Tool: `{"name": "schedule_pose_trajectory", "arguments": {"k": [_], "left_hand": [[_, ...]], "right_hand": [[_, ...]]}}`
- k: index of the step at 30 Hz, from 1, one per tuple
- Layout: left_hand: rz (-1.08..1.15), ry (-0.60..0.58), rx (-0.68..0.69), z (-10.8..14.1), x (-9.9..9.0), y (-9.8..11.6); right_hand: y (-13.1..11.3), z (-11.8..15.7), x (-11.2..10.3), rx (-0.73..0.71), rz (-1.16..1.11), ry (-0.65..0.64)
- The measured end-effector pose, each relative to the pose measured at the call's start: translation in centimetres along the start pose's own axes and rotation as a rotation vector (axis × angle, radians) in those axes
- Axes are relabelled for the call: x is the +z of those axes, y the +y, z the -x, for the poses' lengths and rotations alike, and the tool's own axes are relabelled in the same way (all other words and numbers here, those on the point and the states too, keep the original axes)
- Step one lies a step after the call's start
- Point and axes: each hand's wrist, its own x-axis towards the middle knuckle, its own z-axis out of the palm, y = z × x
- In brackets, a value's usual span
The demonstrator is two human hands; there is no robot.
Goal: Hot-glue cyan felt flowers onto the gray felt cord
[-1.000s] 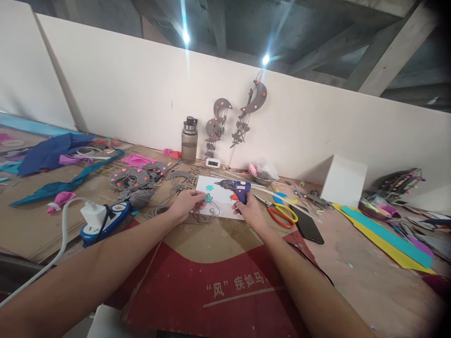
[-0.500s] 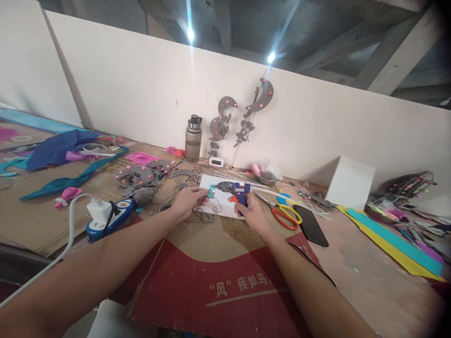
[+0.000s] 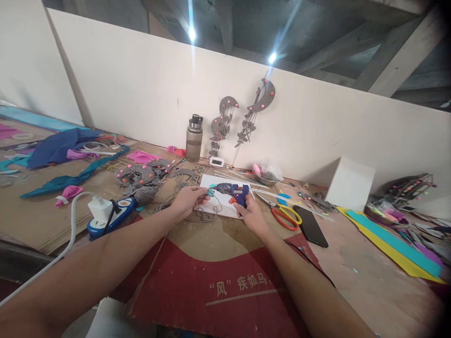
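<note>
Between the fingertips of my left hand [image 3: 190, 202] is a small teal felt piece [image 3: 210, 192], its exact shape too small to make out. A thin grey cord [image 3: 214, 213] trails from beside it onto the cardboard. My right hand [image 3: 254, 216] is wrapped round the handle of a blue hot glue gun [image 3: 234, 189], with a white glue stick reaching out of its back. The gun's nozzle points left and is at or very near the teal piece. Beneath both lies a white sheet [image 3: 229, 209], partly covered by my hands and the gun.
Scissors [image 3: 286, 218] with red and yellow handles and a black phone [image 3: 310, 226] lie at the right. A blue power strip [image 3: 111, 218] with a white plug sits at the left. Behind stands a water bottle [image 3: 194, 138]; grey moon ornaments [image 3: 262, 98] hang on the white wall.
The glue gun has tilted slightly and its nozzle end has shifted a little left and down toward the teal piece. My left hand has barely moved.
</note>
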Motion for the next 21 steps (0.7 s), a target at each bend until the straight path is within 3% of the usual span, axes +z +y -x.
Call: {"name": "schedule_pose_trajectory", "arguments": {"k": [21], "left_hand": [[-0.017,0.035,-0.052,0.64,0.24,0.78]], "right_hand": [[-0.18,0.14,0.04,-0.013,0.065,-0.002]]}}
